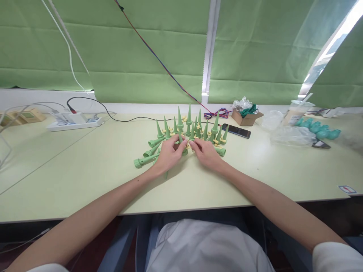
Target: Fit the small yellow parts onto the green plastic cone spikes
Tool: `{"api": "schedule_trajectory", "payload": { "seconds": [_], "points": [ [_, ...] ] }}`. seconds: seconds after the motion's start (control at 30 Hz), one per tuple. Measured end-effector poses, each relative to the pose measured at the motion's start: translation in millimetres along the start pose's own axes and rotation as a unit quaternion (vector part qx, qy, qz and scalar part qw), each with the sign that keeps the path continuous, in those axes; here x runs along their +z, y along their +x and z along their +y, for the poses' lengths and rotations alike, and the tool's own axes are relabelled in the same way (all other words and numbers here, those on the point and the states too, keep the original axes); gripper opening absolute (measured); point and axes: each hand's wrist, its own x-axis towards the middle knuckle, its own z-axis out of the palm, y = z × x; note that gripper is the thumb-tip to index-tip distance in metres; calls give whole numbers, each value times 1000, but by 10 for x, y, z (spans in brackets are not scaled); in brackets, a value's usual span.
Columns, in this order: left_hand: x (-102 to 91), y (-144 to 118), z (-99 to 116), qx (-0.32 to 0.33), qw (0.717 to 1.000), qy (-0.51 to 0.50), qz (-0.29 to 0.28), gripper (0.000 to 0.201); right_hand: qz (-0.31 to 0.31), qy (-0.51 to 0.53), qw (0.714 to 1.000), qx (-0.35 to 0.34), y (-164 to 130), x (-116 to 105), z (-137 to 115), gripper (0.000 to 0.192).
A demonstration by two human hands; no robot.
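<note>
Spike (185, 152) gripped in left hand (170, 152), right hand (208, 152) pinched alongside; yellow-fitted spikes (215, 125) beyond, seemingly unfitted tubes (146, 160) leftward.

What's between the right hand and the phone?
In the head view, green spikes and small yellow pieces lie between the right hand and the phone.

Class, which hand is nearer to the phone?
Right. The right hand is in front and to the left of the phone; the left hand is farther left, among the green spikes.
</note>
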Motion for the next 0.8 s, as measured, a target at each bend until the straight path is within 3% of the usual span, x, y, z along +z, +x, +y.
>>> {"api": "schedule_trajectory", "payload": {
  "seconds": [0.4,0.8],
  "points": [
    [7,-20,-1,41,997,64,-10,27,2,-13,1000,3,8,-3,-17,55],
    [9,-32,33,47,998,51,-12,26,-10,13,999,34,5,15,1,62]
  ]
}}
